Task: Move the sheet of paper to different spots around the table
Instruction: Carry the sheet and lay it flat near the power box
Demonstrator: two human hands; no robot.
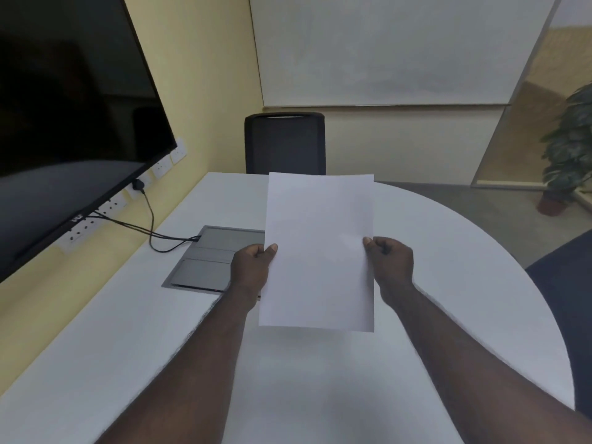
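A blank white sheet of paper (pixel 318 248) is held up in the air over the middle of the white table (pixel 448 283), its long side running away from me. My left hand (pixel 251 269) pinches its left edge, thumb on top. My right hand (pixel 390 261) pinches the right edge at about the same height. The sheet's near edge casts a faint shadow on the tabletop below.
A grey cable hatch (pixel 208 261) is set into the table left of the paper, with black cables (pixel 150 225) running to wall sockets. A large dark screen (pixel 70 123) hangs at the left. A black chair (pixel 285 144) stands at the far end, a dark chair (pixel 567 299) at the right, and a potted plant (pixel 570 149) beyond.
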